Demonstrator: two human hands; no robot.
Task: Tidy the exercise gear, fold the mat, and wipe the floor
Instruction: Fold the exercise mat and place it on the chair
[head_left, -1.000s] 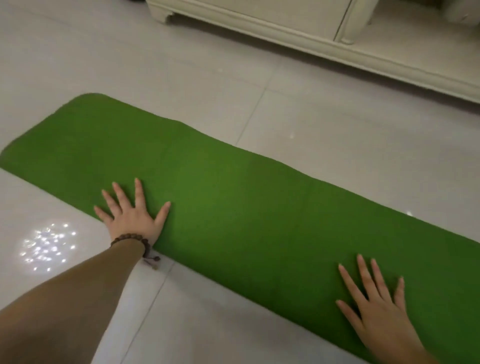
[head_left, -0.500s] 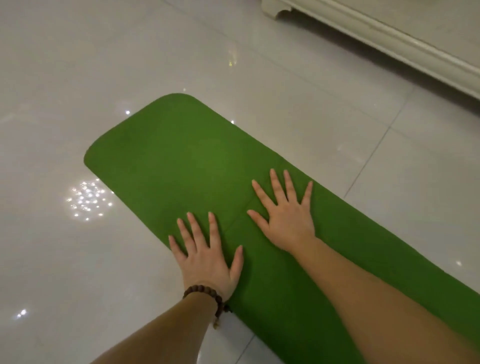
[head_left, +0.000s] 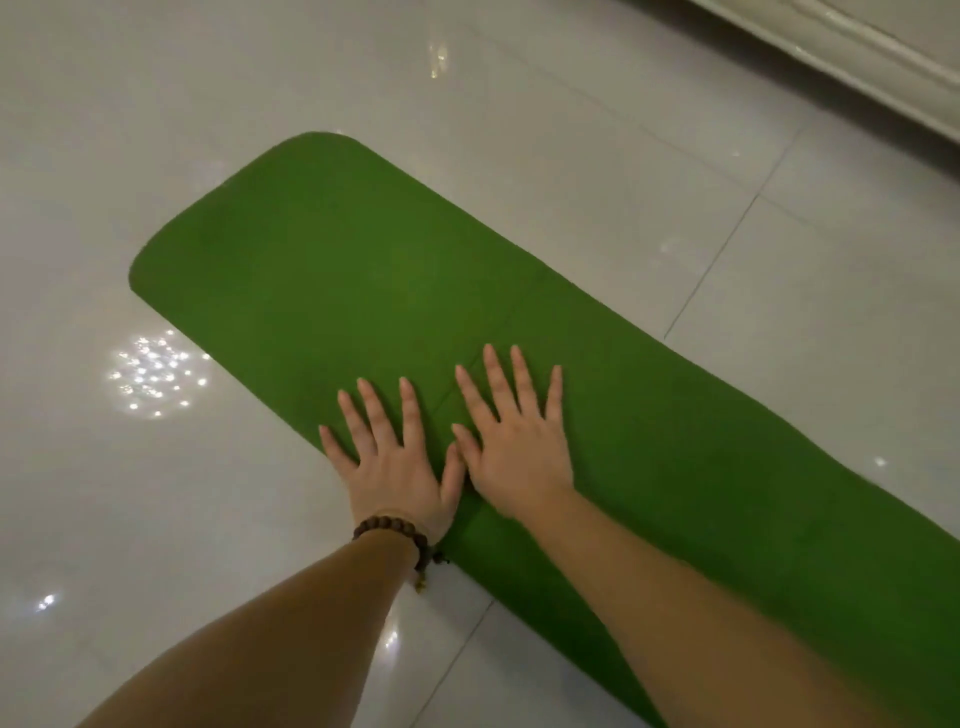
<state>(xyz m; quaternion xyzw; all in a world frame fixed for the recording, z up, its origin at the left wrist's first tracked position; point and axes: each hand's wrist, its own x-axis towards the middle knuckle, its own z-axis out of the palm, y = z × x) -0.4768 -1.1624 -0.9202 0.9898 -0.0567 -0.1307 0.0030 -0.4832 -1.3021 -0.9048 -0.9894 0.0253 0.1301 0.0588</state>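
- The green mat lies flat on the glossy tiled floor, running slantwise from its rounded end at upper left down to the lower right edge of the view.
- The left hand lies palm down on the mat, close to the mat's near long edge; its fingers are straight and spread, holding nothing.
- The heel of the left hand sits about at that near edge, and the wrist reaches out over the bare floor.
- A bracelet of dark brown beads circles the left wrist, with a small tassel hanging toward the floor.
- The right hand lies palm down on the mat just beside the left; its fingers are likewise straight and fanned, pressing flat and gripping nothing.
- The two thumbs meet or nearly meet between the hands; whether they truly touch cannot be told.
- A faint crease line crosses the mat's width and passes between the two hands.
- The right forearm crosses over the mat's lower stretch.
- Beyond all the fingertips, the mat's rounded end stretches away uncovered.
- A cluster of bright light reflections shines on the floor left of the mat.
- The pale base of a piece of furniture shows in the upper right corner, well apart from the mat.
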